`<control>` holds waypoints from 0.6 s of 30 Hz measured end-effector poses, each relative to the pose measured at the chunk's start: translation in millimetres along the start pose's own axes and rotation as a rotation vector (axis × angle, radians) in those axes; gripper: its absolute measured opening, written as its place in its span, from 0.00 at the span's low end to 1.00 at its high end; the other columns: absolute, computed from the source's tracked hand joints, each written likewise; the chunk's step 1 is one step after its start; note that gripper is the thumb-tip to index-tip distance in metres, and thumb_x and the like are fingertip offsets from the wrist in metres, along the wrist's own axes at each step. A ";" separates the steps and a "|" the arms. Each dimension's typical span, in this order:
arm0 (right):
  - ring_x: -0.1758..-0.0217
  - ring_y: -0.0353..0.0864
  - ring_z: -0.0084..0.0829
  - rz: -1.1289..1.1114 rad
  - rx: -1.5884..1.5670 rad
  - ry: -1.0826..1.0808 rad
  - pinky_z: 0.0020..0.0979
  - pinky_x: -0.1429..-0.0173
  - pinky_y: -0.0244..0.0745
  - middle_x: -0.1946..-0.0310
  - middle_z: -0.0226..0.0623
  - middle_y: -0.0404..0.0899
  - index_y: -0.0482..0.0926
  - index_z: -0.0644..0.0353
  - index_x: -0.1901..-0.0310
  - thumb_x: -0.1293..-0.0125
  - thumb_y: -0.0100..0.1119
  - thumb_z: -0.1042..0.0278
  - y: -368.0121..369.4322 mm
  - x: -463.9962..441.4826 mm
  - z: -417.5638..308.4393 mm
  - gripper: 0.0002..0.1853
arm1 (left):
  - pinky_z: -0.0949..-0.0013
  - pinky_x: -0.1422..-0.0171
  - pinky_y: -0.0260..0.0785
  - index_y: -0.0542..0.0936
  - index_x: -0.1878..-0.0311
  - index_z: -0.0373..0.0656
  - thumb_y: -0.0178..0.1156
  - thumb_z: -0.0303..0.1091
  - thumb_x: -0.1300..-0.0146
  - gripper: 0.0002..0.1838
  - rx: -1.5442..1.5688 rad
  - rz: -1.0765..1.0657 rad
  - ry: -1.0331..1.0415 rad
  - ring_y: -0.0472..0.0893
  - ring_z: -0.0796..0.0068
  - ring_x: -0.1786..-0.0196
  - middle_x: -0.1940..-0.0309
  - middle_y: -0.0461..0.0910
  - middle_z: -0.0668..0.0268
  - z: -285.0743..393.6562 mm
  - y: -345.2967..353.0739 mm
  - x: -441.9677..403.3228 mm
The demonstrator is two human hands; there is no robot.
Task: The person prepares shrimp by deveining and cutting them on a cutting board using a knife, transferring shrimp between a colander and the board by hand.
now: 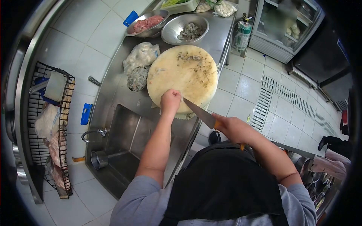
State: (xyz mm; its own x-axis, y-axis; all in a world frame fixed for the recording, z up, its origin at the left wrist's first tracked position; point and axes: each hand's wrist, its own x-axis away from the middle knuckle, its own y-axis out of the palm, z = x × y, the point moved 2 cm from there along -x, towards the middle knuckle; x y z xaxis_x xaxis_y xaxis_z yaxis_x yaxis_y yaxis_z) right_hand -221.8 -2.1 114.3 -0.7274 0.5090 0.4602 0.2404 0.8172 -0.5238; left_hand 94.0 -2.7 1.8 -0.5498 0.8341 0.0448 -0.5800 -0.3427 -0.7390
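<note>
A knife [200, 114] with an orange handle is in my right hand [234, 130], its blade pointing up and left toward the board's near edge. My left hand [171, 101] is closed over the near left part of the round cutting board [169, 71], close to the knife tip; whatever its fingers hold is too small to make out. Dark bits and smears lie on the far right of the board. Beyond it stands a perforated metal bowl [166, 35] with greyish shrimp-like pieces [191, 32]. Left of the board are a clear bag of pale food [141, 56] and a greyish bagged clump [137, 79].
A bowl of raw meat [148, 24] and a white tray of greens [181, 7] stand at the back. Left are a sink [124, 132], a faucet [94, 132] and a wire rack [49, 124]. A fire extinguisher [242, 35] and glass-door fridge [269, 47] stand right.
</note>
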 end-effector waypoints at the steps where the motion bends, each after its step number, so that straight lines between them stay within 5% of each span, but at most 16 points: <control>1: 0.50 0.86 0.59 0.013 0.008 -0.013 0.49 0.42 0.79 0.54 0.59 0.86 0.64 0.52 0.21 0.22 0.54 0.59 2.0 -2.4 2.0 0.31 | 0.67 0.59 0.78 0.86 0.62 0.36 0.67 0.32 0.35 0.08 -0.001 0.000 0.000 0.88 0.71 0.68 0.71 0.89 0.61 -1.9 0.3 -0.5; 10: 0.49 0.86 0.58 0.046 0.043 0.038 0.51 0.42 0.79 0.54 0.59 0.86 0.64 0.49 0.21 0.22 0.53 0.59 -9.4 6.6 -8.0 0.30 | 0.63 0.59 0.78 0.86 0.68 0.38 0.70 0.39 0.36 0.13 -0.087 -0.048 -0.046 0.87 0.69 0.69 0.72 0.88 0.60 14.8 -10.2 -2.5; 12: 0.49 0.86 0.57 0.048 0.064 0.041 0.51 0.42 0.79 0.54 0.58 0.86 0.63 0.48 0.20 0.22 0.52 0.58 -11.4 3.9 -11.1 0.30 | 0.55 0.54 0.79 0.88 0.66 0.41 0.69 0.47 0.40 0.16 -0.134 -0.066 -0.072 0.88 0.53 0.62 0.68 0.88 0.54 16.6 -11.4 -4.7; 18: 0.50 0.87 0.54 -0.034 0.152 0.134 0.51 0.44 0.81 0.53 0.54 0.87 0.61 0.42 0.19 0.21 0.48 0.56 -17.8 11.6 -12.9 0.30 | 0.56 0.54 0.79 0.87 0.66 0.41 0.69 0.43 0.42 0.14 -0.146 -0.029 -0.080 0.88 0.54 0.62 0.68 0.88 0.53 10.0 -13.4 -16.7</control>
State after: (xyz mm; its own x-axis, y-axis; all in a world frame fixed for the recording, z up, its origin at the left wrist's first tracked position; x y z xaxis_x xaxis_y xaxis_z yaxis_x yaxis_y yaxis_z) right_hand -226.3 -7.2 138.2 -0.6391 0.5212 0.5656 0.1094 0.7895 -0.6039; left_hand 105.0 -16.4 17.7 -0.5834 0.8037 0.1169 -0.5063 -0.2473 -0.8261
